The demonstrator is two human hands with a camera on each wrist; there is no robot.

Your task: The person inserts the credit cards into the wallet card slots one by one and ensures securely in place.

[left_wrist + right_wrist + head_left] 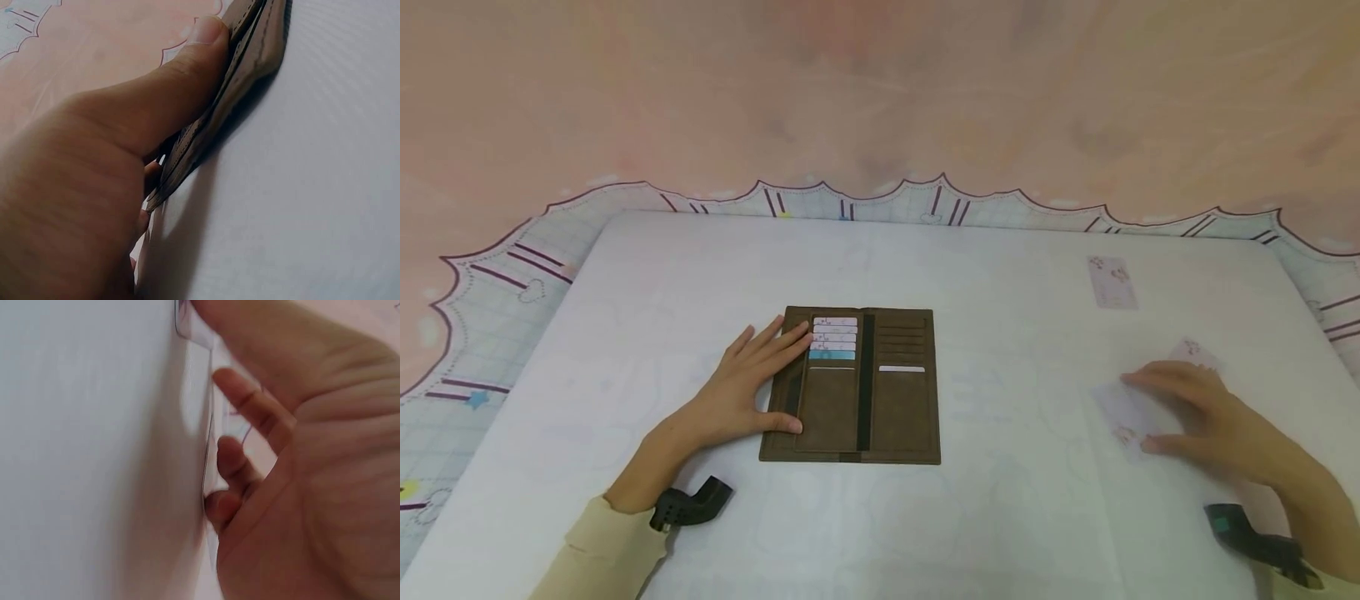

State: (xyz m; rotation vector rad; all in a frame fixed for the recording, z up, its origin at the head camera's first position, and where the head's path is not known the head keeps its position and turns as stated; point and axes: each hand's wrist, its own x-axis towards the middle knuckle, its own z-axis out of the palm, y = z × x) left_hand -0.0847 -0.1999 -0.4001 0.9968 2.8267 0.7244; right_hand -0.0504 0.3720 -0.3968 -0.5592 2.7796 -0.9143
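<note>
An open brown wallet (pixel 904 417) lies flat on the table. Several cards (pixel 835 331) stick out of its left slots, and one white card edge (pixel 902 368) shows on the right side. My left hand (pixel 741 392) rests with spread fingers on the wallet's left edge; its thumb (pixel 194 59) presses the lower left part in the left wrist view. Over at the right, my right hand (pixel 1217 421) hovers low over a pale card (pixel 1116 404), thumb and fingers apart around it. In the right wrist view, the thumb (pixel 250 325) reaches the card's edge.
Beyond the right hand's fingers lies another patterned card (pixel 1195 352), partly covered. A further card (pixel 1112 283) lies near the back right of the white table (pixel 700 275). Both wrists carry a black camera mount (pixel 692 502).
</note>
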